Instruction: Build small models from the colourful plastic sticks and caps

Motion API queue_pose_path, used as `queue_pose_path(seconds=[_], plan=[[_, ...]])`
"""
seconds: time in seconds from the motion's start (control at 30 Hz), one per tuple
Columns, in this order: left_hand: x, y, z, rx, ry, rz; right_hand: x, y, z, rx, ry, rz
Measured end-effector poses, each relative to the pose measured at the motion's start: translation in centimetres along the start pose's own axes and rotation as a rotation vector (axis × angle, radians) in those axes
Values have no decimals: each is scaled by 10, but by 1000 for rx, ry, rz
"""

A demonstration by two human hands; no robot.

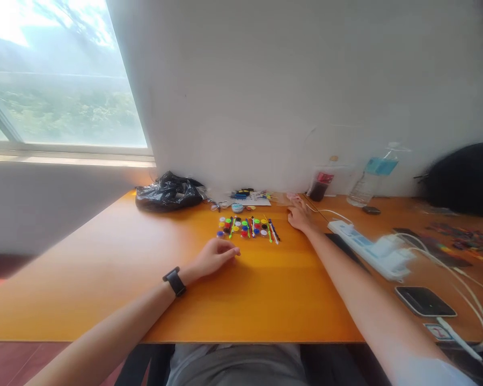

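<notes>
My left hand [217, 256], with a black watch on its wrist, rests on the table in front of several coloured round buttons [244, 227]. Its fingers curl in towards the thumb, and nothing shows in them. The buttons are laid in short groups, with thin coloured arrow-shaped sticks [270, 231] standing between and beside the groups. Farther back, my right hand [300, 213] reaches to a small clear bag with pinkish contents [293, 197]. Its thumb and fingers are apart. Blur at the fingertips hides whether they touch the bag.
A black plastic bag [167, 193] lies at the back left. Behind the buttons are a small round tin [237, 208] and a white sheet [257, 202] with small items. To the right are a power strip [372, 252], cables, a phone-like device [425, 301] and a bottle [360, 187].
</notes>
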State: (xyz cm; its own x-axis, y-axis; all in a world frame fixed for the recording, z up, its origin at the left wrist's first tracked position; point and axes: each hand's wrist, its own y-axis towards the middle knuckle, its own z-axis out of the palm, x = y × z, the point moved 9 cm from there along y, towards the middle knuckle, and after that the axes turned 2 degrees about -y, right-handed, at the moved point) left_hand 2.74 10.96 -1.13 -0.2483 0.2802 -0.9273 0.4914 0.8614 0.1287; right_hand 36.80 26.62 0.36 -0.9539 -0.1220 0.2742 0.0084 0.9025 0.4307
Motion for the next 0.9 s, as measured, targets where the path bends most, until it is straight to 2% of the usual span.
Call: queue_pose_path(seconds=[0.17,0.23,0.33,0.43,0.5,0.57,0.7,0.8,0.9], plan=[[0,-1,0,-4,1,-1,5,1,1,10,-164,-73],[-1,-1,0,-8,16,12,13,0,-9,-35,-210,-122],[-3,-2,-1,-26,30,35,27,-3,-39,-178,-222,-191],[-5,-2,-3,-54,20,44,34,-10,-77,-339,-17,-158],[-7,-3,-4,-70,-11,58,39,-18,-98,-415,261,-121],[-11,-4,-7,-103,-52,77,46,-28,-110,-432,582,-54],[-15,-7,-15,-195,-175,61,86,-62,-103,-234,1101,42],[-19,-8,-13,-166,-302,50,119,-96,-86,-50,1276,108],[-22,-10,-14,-168,-329,57,134,-125,-63,63,1374,204]])
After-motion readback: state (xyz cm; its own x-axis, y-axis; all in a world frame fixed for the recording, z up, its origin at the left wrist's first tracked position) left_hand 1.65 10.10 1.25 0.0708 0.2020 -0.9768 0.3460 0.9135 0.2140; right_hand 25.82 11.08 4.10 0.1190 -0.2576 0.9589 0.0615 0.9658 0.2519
